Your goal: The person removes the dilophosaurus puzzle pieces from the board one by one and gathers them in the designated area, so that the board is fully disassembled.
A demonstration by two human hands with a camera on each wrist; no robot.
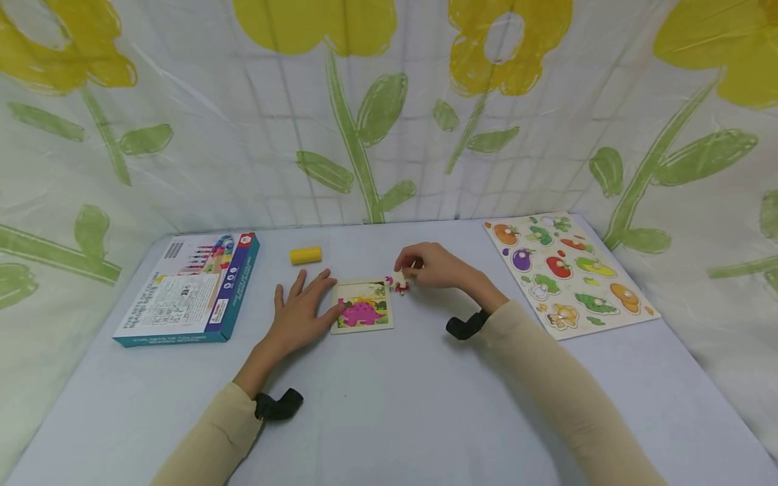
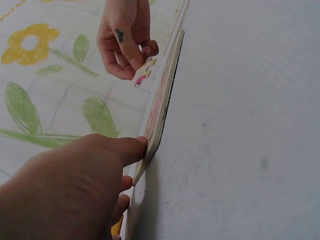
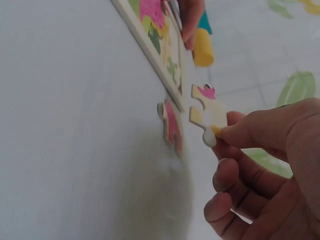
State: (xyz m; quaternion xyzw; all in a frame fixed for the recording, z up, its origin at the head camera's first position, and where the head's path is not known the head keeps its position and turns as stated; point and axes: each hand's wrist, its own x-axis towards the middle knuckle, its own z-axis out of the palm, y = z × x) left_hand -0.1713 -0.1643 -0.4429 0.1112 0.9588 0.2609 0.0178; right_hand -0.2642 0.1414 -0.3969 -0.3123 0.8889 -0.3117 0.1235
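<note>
Right hand point(image 1: 433, 264) is pinching a puzzle piece point(image 3: 209, 114) at the dinosaur puzzle's point(image 1: 365, 329) two o'clock; left hand point(image 1: 302, 309), fingers outstretched, is touching its nine-o'clock edge. A red piece point(image 3: 172, 126) is lying nearby.

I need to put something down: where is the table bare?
Free: the tabletop between the sleeves, nearer than the puzzle tray; also between box and left sleeve. Crowded: around the tray, by left hand, right hand, puzzle pieces and yellow cylinder.
</note>
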